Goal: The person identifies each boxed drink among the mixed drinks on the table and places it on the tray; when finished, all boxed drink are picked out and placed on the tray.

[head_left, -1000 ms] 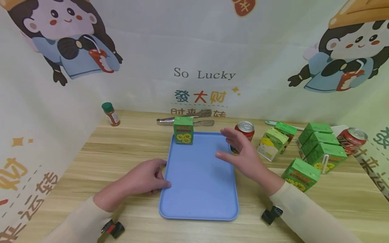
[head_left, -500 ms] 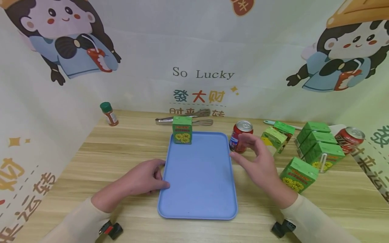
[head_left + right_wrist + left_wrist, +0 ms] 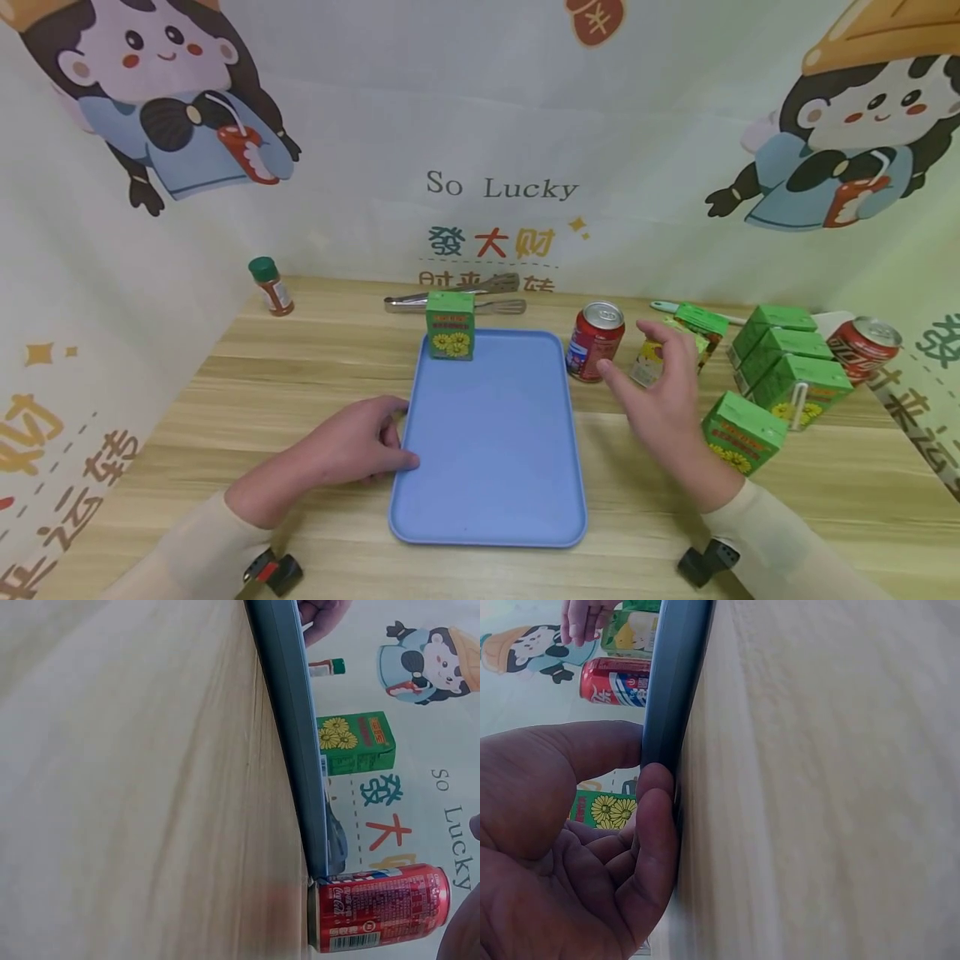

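Note:
A blue tray (image 3: 495, 442) lies in the middle of the wooden table. My left hand (image 3: 352, 442) pinches its left edge, the thumb on the rim and the fingers against the outer side. On the tray's back left corner stands a green drink carton (image 3: 451, 333) with yellow flowers. My right hand (image 3: 671, 417) hovers right of the tray with thumb and fingers spread, holding nothing. Just beyond its thumb is a red soda can (image 3: 596, 346), upright beside the tray's back right corner. Its fingers partly cover a yellow-green carton (image 3: 647, 362).
Several green cartons (image 3: 806, 379) are grouped at the right, with one carton (image 3: 746, 429) nearer my right wrist. Another red can (image 3: 866, 346) leans behind them. Metal tongs (image 3: 408, 302) lie behind the tray. A green-capped spice bottle (image 3: 272, 287) stands at the back left.
My right hand has moved right, from over the tray's right edge past the red can toward the yellow-green carton. My left hand has kept its grip on the tray.

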Motion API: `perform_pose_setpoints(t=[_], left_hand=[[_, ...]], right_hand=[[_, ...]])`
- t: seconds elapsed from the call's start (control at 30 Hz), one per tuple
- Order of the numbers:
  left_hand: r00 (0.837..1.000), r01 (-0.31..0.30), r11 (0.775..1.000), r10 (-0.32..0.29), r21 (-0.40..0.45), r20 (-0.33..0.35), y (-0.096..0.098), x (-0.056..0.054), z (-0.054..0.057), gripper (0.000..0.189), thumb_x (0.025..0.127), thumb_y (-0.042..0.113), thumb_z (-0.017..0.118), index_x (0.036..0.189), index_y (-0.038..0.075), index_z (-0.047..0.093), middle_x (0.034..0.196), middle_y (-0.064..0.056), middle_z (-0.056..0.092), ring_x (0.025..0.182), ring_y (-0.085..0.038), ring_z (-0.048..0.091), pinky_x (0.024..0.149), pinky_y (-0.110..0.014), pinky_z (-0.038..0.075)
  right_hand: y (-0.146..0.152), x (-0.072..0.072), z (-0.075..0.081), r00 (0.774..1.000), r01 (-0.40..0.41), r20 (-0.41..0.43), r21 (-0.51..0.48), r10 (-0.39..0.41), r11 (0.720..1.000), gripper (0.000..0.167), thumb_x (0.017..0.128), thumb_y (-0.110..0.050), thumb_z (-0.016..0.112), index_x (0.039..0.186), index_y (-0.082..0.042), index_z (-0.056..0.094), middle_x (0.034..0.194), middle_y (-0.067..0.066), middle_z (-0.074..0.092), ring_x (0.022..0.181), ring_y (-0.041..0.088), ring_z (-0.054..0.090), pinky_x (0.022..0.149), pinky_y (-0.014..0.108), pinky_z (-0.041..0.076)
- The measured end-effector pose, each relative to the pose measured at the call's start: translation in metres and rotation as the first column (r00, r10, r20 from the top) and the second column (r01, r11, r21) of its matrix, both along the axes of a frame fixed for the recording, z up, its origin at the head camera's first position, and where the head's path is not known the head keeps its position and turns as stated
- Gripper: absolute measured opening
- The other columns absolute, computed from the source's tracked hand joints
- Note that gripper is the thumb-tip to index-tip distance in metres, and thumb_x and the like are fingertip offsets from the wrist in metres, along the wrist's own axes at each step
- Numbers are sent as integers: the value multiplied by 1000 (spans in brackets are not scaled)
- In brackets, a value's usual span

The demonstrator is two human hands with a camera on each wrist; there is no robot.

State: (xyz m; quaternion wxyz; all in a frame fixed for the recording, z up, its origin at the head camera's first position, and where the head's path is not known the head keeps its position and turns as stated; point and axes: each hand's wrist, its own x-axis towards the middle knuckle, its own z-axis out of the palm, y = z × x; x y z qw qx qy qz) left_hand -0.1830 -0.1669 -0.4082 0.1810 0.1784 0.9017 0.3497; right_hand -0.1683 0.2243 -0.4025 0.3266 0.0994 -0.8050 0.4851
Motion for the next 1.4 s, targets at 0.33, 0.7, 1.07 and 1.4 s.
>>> perform_pose_setpoints(t=[0.33, 0.7, 1.07, 1.4], left_hand=[[1000, -16, 1000, 16, -4, 17, 0, 1, 1, 86, 92, 16, 91, 158, -14, 45, 78, 0, 69, 61, -18, 65, 58, -37, 56], [1000, -4, 1000, 4, 0, 16, -1, -2, 0, 86, 93, 17, 91, 158, -14, 44, 77, 0, 70, 60, -18, 65, 57, -36, 55], [1000, -9, 1000, 9, -7, 10, -1, 1, 0, 86, 93, 16, 91, 158, -14, 45, 76, 0, 69, 60, -18, 65, 56, -35, 54], [1000, -7, 1000, 7, -6, 3, -1, 1, 1, 85, 92, 16, 91, 158, -14, 45, 76, 1, 69, 59, -18, 64, 55, -35, 54]], right_hand=[[7, -7, -1, 992, 71, -104, 50, -65, 996, 68, 92, -4, 86, 150, 7, 51, 149, 30, 46, 143, 36, 39, 116, 56, 28], [18, -13, -3, 989, 145, -20, 84, -144, 986, 73, 91, -6, 82, 152, 10, 45, 159, 33, 35, 153, 44, 30, 124, 62, 18], [21, -16, -4, 976, 182, 109, 70, -189, 981, 80, 92, -9, 83, 157, 7, 37, 160, 32, 31, 153, 44, 26, 125, 62, 21], [23, -17, -3, 963, 217, 152, 46, -222, 975, 77, 95, -7, 82, 158, 7, 38, 159, 29, 31, 150, 42, 26, 124, 60, 23]])
